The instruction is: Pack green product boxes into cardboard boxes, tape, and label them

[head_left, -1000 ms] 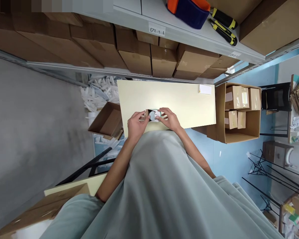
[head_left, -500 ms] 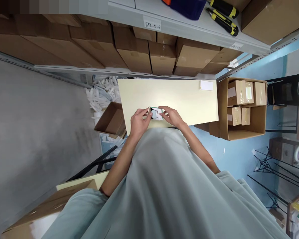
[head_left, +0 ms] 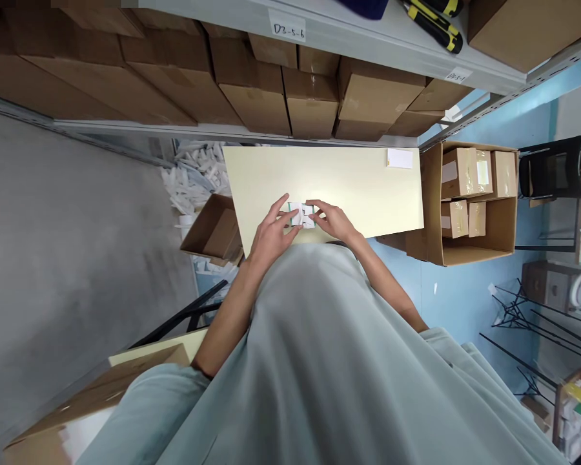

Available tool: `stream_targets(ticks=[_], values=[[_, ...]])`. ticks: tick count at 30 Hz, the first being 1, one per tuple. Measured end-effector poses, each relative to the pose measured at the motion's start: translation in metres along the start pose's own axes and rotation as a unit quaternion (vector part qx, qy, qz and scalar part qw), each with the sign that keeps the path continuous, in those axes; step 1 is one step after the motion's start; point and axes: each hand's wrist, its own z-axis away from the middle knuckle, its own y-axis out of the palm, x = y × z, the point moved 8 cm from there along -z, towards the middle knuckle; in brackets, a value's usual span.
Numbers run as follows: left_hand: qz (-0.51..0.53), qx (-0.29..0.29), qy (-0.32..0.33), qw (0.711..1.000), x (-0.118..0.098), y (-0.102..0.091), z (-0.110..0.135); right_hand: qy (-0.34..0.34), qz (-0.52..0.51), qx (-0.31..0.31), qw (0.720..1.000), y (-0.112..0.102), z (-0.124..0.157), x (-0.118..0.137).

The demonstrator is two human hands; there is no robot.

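Your left hand (head_left: 271,234) is closed on the left end of a small box (head_left: 301,215), white with a green edge, held between thumb and fingers. Your right hand (head_left: 333,223) pinches the right end with its fingertips only. The small box sits between the two hands over the near edge of the pale worktop (head_left: 358,187), just in front of your body. This view does not show whether it rests on the surface or is lifted clear, and it is too small to tell whether a flap is open.

Findings, as judgement:

- Drop risk. The hold is at the fingertips and close to the worktop's near edge. If either pinch slips, the small box would likely go off the edge towards your lap or the floor.
- Loss risk. An open carton (head_left: 213,229) and a heap of white scraps (head_left: 196,174) lie on the floor to your left. A white item falling there would be hard to find.
- Crush risk. Thin card may dent or tear if you squeeze harder to secure the grip.
- Sight risk. Your body hides part of the near edge, so you may misjudge where the surface ends.
- Stray item. A white card (head_left: 399,159) lies at the far right corner, and a sweeping forearm could push it into the large carton (head_left: 428,213) beside the worktop.
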Motion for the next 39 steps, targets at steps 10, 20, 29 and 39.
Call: stream_targets(ticks=[10, 20, 29, 39], values=[[-0.143, 0.025, 0.064, 0.987, -0.013, 0.005, -0.004, -0.015, 0.027, -0.009, 0.999, -0.001, -0.002, -0.006], [-0.199, -0.027, 0.084, 0.976, -0.010, 0.014, 0.002, 0.016, 0.130, -0.057, 0.990, -0.001, -0.006, 0.003], [-0.213, 0.002, 0.093, 0.973, -0.004, 0.017, 0.000, -0.001, 0.129, -0.058, 0.990, -0.004, -0.008, 0.012], [-0.175, 0.002, 0.122, 0.977, -0.008, 0.014, 0.004, 0.023, 0.040, -0.053, 0.998, -0.001, 0.010, -0.003]])
